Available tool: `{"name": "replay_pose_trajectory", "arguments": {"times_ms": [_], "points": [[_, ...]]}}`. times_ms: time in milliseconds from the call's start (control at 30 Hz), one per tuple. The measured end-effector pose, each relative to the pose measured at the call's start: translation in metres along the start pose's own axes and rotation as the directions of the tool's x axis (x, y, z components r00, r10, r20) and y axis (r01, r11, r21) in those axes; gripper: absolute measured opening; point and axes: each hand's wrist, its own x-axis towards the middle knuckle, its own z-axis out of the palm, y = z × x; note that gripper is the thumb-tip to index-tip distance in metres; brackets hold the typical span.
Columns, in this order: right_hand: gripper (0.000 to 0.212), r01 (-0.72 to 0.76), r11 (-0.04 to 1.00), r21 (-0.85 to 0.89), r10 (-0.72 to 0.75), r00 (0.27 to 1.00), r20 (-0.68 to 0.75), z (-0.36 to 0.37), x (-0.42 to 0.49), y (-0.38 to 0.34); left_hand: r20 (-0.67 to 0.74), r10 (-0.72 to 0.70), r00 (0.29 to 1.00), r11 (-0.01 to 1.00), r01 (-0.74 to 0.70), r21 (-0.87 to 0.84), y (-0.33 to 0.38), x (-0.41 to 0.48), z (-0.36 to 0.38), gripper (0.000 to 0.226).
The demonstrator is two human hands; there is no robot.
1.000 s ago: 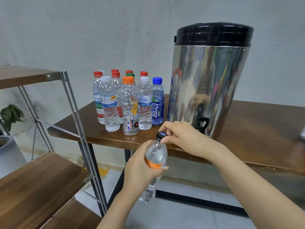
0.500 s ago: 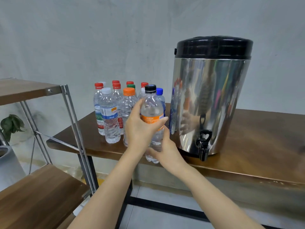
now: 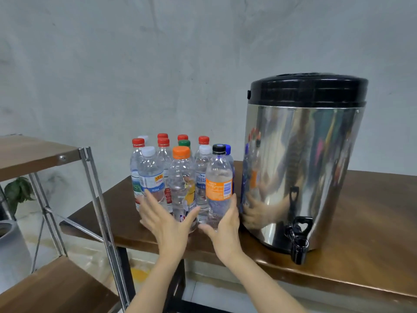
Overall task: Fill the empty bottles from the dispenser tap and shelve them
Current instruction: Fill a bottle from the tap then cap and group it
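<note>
Table (image 3: 361,211) crowded: right hand (image 3: 225,231) holds black-capped bottle (image 3: 218,175) between bottles (image 3: 180,177) and dispenser (image 3: 304,154).

Black-capped bottle (image 3: 218,177) wears an orange label; silver dispenser (image 3: 302,172) has black lid.

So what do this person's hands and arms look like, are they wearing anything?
Nothing worn that shows. The left hand and the right hand have no gloves, rings, watch or bands, and no sleeve comes into view on either arm.
</note>
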Motion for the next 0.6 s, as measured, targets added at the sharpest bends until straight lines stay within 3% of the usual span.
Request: {"name": "replay_pose_trajectory", "arguments": {"times_ms": [67,167,400,600], "points": [[0.139,-0.028,1.000,-0.002,0.028,0.999,0.021,0.004,0.005,0.000,0.049,-0.116,0.992,0.993,0.115,0.038,-0.010,0.013,0.001,0.146],[0.149,-0.026,0.999,0.039,0.026,1.000,0.016,0.008,0.014,0.003,0.104,-0.148,0.984,0.988,0.142,0.061,-0.021,0.025,0.006,0.151],[0.146,-0.040,0.995,0.095,0.042,0.999,-0.021,0.017,0.028,0.014,0.087,-0.110,0.990,0.990,0.102,0.094,-0.026,0.031,0.015,0.151],[0.145,-0.059,0.998,0.028,0.060,0.997,-0.050,0.026,0.035,0.014,0.087,-0.114,0.990,0.987,0.103,0.121,-0.029,0.039,0.022,0.150]]}}
